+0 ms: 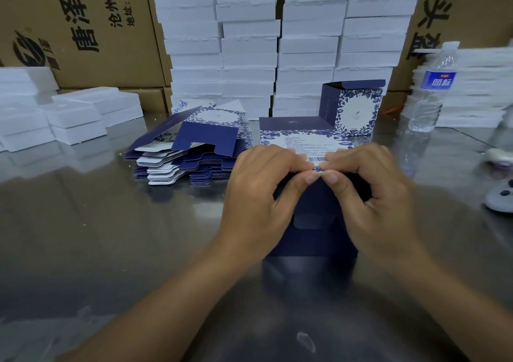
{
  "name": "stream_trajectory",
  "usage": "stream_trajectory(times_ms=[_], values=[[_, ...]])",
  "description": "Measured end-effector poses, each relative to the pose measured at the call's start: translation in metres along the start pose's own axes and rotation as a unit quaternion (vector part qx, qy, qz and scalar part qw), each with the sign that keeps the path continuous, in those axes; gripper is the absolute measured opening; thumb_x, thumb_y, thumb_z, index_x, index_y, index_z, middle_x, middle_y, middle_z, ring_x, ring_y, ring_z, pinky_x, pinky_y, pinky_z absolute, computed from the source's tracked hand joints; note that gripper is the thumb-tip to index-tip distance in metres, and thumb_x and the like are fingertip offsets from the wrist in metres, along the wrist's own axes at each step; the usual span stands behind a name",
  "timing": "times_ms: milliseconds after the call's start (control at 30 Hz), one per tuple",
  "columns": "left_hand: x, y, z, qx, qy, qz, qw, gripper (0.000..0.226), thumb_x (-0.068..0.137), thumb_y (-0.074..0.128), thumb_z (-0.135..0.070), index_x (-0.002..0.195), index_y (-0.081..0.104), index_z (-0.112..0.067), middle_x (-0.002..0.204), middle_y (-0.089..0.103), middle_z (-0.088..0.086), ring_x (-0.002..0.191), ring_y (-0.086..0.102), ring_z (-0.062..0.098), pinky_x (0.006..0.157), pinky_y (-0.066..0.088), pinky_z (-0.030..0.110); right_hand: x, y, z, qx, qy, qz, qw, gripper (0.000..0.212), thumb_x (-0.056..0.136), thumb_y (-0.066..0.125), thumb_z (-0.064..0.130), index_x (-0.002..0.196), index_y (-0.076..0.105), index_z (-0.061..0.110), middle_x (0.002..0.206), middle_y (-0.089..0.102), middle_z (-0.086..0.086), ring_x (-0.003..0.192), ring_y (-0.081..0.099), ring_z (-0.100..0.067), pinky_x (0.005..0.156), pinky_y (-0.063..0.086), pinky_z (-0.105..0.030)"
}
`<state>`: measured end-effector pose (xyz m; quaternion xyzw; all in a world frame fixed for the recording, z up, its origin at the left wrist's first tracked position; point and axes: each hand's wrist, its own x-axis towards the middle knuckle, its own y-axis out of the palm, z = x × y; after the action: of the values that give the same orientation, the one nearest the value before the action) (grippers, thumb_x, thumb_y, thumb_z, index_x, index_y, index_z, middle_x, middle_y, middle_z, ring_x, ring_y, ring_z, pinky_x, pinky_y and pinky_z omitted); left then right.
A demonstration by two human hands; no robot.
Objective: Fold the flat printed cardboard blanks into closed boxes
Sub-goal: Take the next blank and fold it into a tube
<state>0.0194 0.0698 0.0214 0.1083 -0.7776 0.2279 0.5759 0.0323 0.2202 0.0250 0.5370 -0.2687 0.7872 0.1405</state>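
A dark blue box blank with a white floral print [305, 139] stands half formed on the steel table in front of me. My left hand [258, 192] and my right hand [372, 189] both grip its near top edge, thumbs and forefingers pinching it close together at the middle. Its dark blue near side [311, 231] faces me between my wrists. A pile of flat blue and white blanks [191, 150] lies to the left. One formed box [352, 109] stands upright behind, its top flap open.
White box stacks [249, 42] form a wall at the back, with brown cartons [83, 28] behind. Low white boxes [69, 117] sit at the left. A water bottle [433, 92] stands at the right, near white sheets [477, 89] and small grey devices [499, 197].
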Motion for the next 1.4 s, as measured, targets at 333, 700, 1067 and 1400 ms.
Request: stream_trajectory(times_ms=[333,700,1067,1400], values=[[-0.001,-0.004,0.003,-0.004,-0.025,0.010,1.000,0.010,0.097,0.048,-0.026,0.093,0.057,-0.024,0.103,0.060,-0.011,0.098,0.056,0.001,0.093,0.043,0.040,0.001,-0.009,-0.001,0.048,0.042,0.001,0.998,0.005,0.087,0.065,0.021,0.091,0.062,0.023,0.096,0.061,0.015,0.095,0.059,-0.008,0.087,0.041,-0.014],[0.003,-0.008,0.003,-0.008,-0.066,0.010,0.998,0.009,0.093,0.050,-0.029,0.086,0.055,-0.027,0.095,0.056,-0.009,0.087,0.055,0.008,0.081,0.047,0.043,0.005,-0.009,-0.002,0.034,0.049,0.010,0.998,0.008,0.086,0.061,0.017,0.087,0.062,0.024,0.090,0.062,0.011,0.093,0.061,-0.020,0.084,0.043,-0.020],[0.002,-0.010,0.004,-0.033,-0.085,-0.005,0.996,0.021,0.092,0.052,-0.023,0.088,0.067,-0.008,0.096,0.057,-0.021,0.096,0.060,0.010,0.086,0.048,0.049,0.001,-0.009,-0.011,0.058,0.108,-0.005,0.992,0.002,0.087,0.060,0.025,0.088,0.060,0.025,0.100,0.058,0.015,0.101,0.055,-0.005,0.091,0.038,-0.014],[0.006,-0.016,0.004,-0.049,-0.168,0.005,0.985,0.017,0.089,0.056,-0.023,0.082,0.064,-0.010,0.086,0.062,-0.015,0.096,0.062,0.016,0.086,0.047,0.046,0.005,-0.012,-0.017,0.050,0.097,0.002,0.994,0.007,0.089,0.056,0.022,0.090,0.062,0.023,0.097,0.061,0.014,0.100,0.057,-0.007,0.090,0.041,-0.016]])
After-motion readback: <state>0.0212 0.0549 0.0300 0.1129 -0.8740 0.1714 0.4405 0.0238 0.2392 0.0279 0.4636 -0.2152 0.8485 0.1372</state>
